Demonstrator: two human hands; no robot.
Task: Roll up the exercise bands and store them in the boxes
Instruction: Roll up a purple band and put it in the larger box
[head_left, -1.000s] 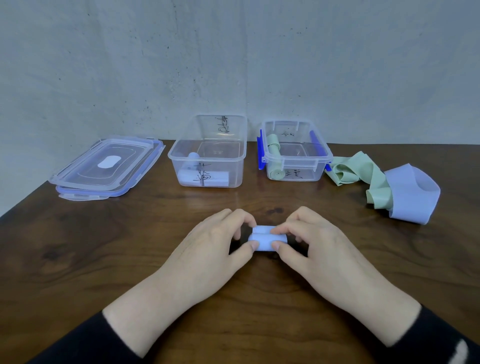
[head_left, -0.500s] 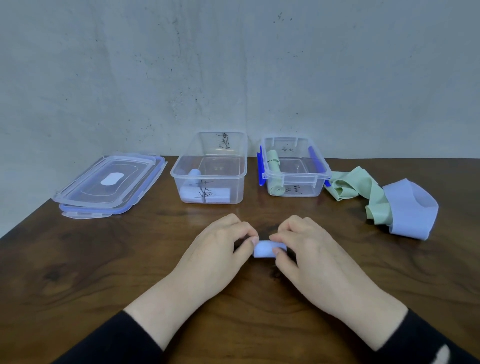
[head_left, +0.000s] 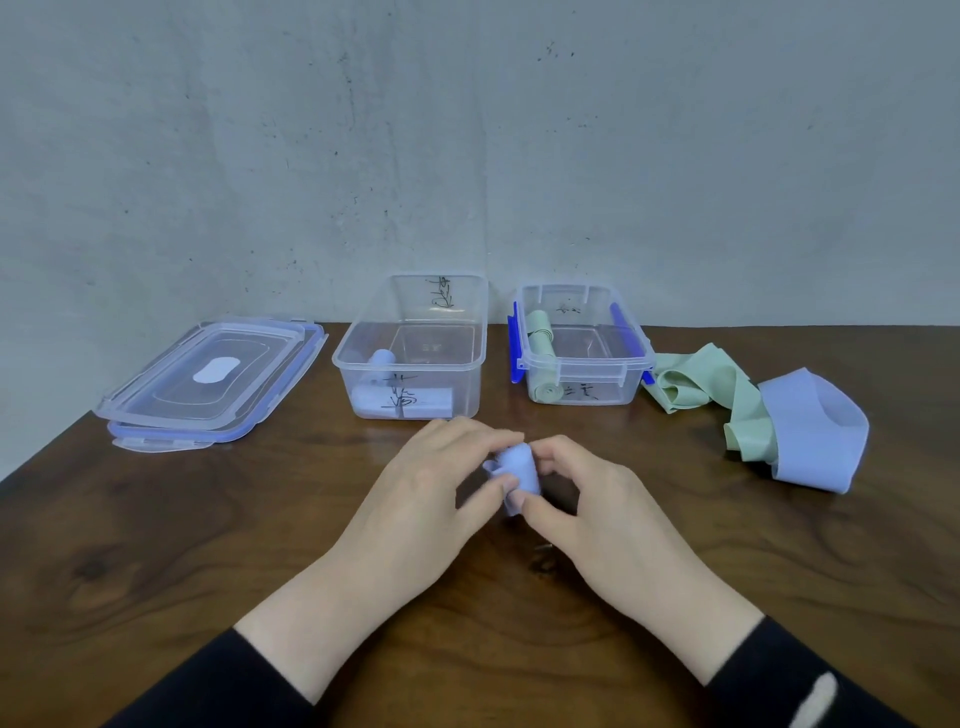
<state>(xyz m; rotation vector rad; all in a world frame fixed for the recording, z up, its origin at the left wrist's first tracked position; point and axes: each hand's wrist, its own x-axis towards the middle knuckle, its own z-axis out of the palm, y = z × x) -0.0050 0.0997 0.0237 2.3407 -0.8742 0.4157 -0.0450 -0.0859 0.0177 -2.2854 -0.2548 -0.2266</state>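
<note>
Hands, left (head_left: 426, 493) and right (head_left: 597, 504), pinch rolled blue band (head_left: 519, 465).

Blue roll (head_left: 519, 470) now upended, seemingly lifted.

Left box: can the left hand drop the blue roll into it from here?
Probably yes. The left box stands open, lids set aside, just beyond the left hand; both hands grip the blue roll, so the right hand must release.

Black handwritten marks on both clear boxes (head_left: 410, 358) (head_left: 582, 358) are illegible.
</note>
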